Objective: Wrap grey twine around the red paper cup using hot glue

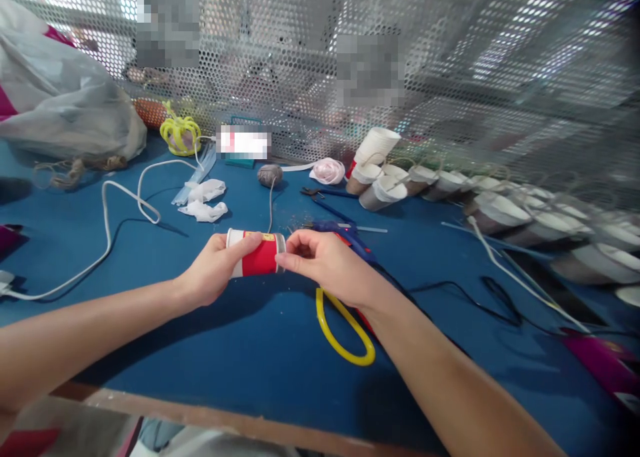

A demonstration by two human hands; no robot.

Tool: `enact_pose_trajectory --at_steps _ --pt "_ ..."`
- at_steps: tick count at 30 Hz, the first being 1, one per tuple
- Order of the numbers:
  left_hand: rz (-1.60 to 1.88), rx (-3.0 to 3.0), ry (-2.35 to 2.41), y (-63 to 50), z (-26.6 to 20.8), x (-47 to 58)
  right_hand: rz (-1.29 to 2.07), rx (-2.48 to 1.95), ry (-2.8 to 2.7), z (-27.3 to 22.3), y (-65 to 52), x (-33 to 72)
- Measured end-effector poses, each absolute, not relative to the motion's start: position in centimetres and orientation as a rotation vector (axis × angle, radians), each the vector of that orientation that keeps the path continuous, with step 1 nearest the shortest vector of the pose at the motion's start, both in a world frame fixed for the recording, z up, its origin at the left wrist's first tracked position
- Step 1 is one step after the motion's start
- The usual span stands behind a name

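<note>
Blue table (260, 350) — both hands, left hand (213, 270) and right hand (327, 264), grip sideways red cup (257, 254).

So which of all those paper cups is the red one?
The red cup, held sideways between the left hand and right hand. The stacked cups along the mesh are white and brown.

Two hands are at work, the left hand (215, 270) and the right hand (327, 264), with one red paper cup (256, 253) between them. One ball of twine (269, 174) lies on the one blue table (250, 350). There is one yellow crown (180, 136), one pink fabric rose (327, 171), one white cable (107, 230), one yellow-handled pair of scissors (345, 334) and one grey plastic bag (65, 97). The row of cups (450, 185) at the right holds at least ten; the far ones blur together.
</note>
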State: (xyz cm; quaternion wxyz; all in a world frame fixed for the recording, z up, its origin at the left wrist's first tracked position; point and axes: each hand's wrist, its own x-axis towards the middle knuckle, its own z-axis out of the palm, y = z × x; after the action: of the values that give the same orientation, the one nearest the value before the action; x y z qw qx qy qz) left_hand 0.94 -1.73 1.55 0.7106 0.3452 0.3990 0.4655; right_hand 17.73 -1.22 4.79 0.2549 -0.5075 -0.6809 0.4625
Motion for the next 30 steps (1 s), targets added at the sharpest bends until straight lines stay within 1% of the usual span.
enact_pose_trajectory --at_steps 6,13,16,18,20,23,26,30 --pt "1.049 0.969 0.909 -1.9 1.4 0.8 1.458 -1.314 -1.693 4.6 -0.8 18.0" --pt "1.043 1.554 0.891 -2.4 0.7 0.3 1.519 -1.266 -1.599 3.9 -1.1 18.6" --pt "1.032 1.689 0.814 -2.7 0.8 0.1 1.493 -1.261 -1.578 4.0 -1.7 18.9" --pt "0.983 1.691 0.727 -2.7 1.1 0.0 1.416 -1.262 -1.61 4.2 -2.3 19.2" --pt "0.91 1.569 0.672 -2.5 1.3 -0.1 1.302 -1.261 -1.697 4.3 -2.9 19.4" --pt "0.826 1.172 0.626 -1.9 1.4 0.0 1.044 -1.225 -1.902 4.2 -3.8 19.6" --pt "0.712 0.838 0.604 -1.2 1.3 0.2 0.777 -1.086 -2.103 3.6 -4.5 19.4" --pt "0.698 0.765 0.706 -1.2 1.1 0.4 0.673 -1.013 -2.192 3.0 -4.5 19.5"
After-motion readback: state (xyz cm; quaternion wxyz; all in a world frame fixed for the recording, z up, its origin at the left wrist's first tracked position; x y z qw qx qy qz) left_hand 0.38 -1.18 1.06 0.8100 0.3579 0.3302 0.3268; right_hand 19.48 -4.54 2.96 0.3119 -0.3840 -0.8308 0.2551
